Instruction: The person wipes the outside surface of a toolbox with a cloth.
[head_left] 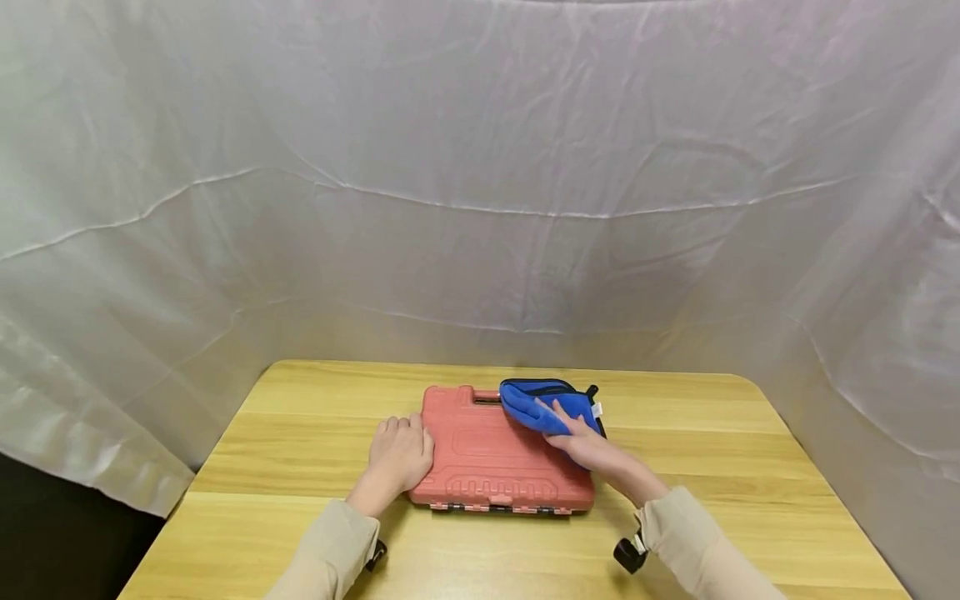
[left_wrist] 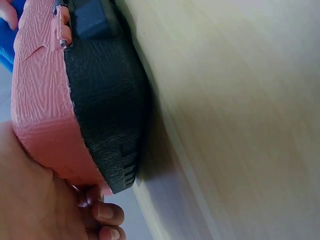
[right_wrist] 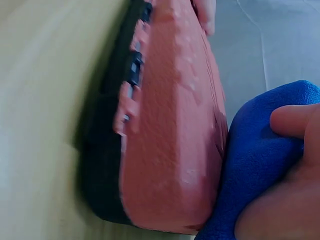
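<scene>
A red plastic carrying case with a black lower half lies flat on the table, its latches facing the person. My left hand holds its left edge; in the left wrist view the fingers curl in beside the case's end. On the case's right part lies a folded blue cloth with black edging and a small white tag. My right hand grips the cloth from above against the lid, the thumb lying across the fabric in the right wrist view. The cloth covers the case's far right corner.
The case stands on a light wood table with rounded far corners. Pale grey curtains hang behind the table and at both sides. Black wrist devices hang below the sleeves, close over the tabletop.
</scene>
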